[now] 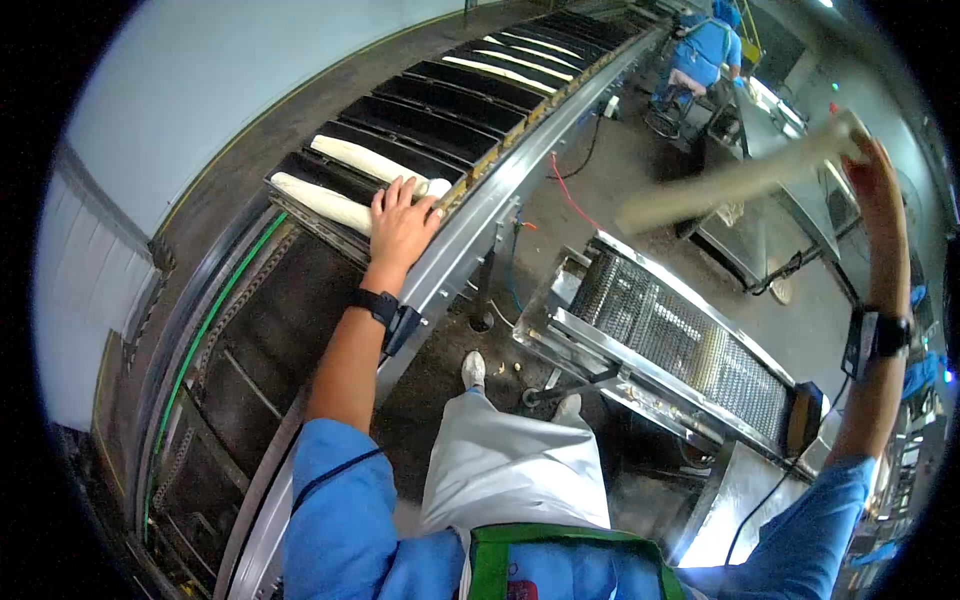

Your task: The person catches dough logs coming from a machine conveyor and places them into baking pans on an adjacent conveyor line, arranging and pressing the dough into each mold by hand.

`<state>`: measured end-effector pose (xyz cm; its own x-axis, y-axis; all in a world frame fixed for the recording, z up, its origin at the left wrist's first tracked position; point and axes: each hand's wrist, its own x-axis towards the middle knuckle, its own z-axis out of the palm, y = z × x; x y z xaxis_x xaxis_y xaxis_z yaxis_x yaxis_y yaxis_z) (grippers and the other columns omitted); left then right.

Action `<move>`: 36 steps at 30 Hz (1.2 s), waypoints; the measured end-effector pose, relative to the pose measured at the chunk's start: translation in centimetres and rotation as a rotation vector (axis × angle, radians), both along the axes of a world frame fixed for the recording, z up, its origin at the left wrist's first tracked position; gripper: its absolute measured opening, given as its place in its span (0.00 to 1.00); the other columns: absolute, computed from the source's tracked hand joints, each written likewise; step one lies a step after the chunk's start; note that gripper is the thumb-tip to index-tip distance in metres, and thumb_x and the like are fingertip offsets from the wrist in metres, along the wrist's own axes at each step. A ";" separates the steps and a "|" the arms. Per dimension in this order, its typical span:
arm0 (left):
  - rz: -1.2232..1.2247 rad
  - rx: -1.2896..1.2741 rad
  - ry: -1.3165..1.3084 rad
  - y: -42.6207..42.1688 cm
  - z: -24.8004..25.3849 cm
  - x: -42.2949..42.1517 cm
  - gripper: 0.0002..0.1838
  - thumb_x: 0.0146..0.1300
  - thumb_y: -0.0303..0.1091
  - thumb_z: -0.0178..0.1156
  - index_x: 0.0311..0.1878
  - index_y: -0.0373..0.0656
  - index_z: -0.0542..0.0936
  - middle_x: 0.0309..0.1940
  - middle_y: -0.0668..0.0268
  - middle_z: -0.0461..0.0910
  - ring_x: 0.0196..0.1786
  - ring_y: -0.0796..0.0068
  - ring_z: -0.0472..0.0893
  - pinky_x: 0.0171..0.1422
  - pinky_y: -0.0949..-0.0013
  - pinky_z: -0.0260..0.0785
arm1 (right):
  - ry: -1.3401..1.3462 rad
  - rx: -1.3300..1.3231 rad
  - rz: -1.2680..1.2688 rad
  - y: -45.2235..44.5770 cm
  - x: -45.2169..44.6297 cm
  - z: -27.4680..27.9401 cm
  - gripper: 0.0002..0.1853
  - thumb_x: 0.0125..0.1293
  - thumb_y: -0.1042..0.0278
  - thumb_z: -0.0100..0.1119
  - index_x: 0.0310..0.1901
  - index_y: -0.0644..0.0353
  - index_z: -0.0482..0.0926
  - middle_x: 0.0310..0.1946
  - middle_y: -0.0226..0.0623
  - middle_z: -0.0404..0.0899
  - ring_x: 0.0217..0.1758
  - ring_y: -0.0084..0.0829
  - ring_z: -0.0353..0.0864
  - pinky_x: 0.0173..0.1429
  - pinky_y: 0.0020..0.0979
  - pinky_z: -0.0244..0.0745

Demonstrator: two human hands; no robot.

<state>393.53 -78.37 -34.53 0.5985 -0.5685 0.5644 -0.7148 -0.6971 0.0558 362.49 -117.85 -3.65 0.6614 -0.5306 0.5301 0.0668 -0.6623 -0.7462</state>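
My left hand (402, 225) rests at the near end of the black trays (425, 120), its fingers over the right ends of two long pale dough strips; the lower strip (320, 203) and the upper strip (355, 156) lie in separate slots. Whether it grips either one is hidden. Raised at the right, my right hand (872, 170) is closed on the end of a long dough strip (740, 178), which stretches leftward in the air and is blurred by motion. More strips (500, 70) lie in trays farther up the line.
A metal mesh conveyor (690, 335) stands below the held strip. The tray line's steel rail (470, 225) runs diagonally past my left arm. A person in blue (705, 50) is at the far end, near metal tables (770, 225). A red hose hangs between.
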 end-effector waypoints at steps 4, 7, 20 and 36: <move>-0.066 0.048 0.002 1.2 -0.5 0.2 0.14 0.53 0.38 0.51 0.42 0.44 0.73 0.51 0.64 0.64 0.57 0.64 0.58 0.59 0.58 0.47 | -0.210 0.416 0.341 7.3 12.6 -2.2 0.20 0.54 0.63 0.50 0.44 0.72 0.66 0.39 0.46 0.70 0.43 0.34 0.71 0.49 0.28 0.68; -0.172 -0.024 -0.014 2.6 0.3 -0.9 0.15 0.50 0.32 0.52 0.43 0.43 0.71 0.48 0.69 0.67 0.55 0.69 0.60 0.57 0.63 0.51 | -0.122 0.519 0.414 13.7 20.4 -7.4 0.18 0.55 0.64 0.49 0.41 0.71 0.67 0.33 0.43 0.72 0.34 0.32 0.74 0.42 0.25 0.70; -0.152 -0.058 0.108 5.4 0.6 -2.5 0.18 0.49 0.27 0.50 0.46 0.49 0.71 0.39 0.63 0.72 0.47 0.63 0.66 0.51 0.61 0.56 | 0.909 0.445 0.467 11.1 13.3 -26.2 0.24 0.55 0.59 0.51 0.52 0.60 0.61 0.48 0.36 0.64 0.46 0.31 0.66 0.44 0.30 0.69; -0.188 0.169 0.019 6.5 -0.7 -1.7 0.17 0.58 0.32 0.45 0.51 0.41 0.65 0.48 0.57 0.65 0.51 0.57 0.62 0.52 0.60 0.54 | 1.318 -0.128 -0.828 -1.6 -31.6 -36.2 0.27 0.44 0.64 0.57 0.50 0.44 0.63 0.48 0.38 0.61 0.48 0.47 0.63 0.44 0.41 0.67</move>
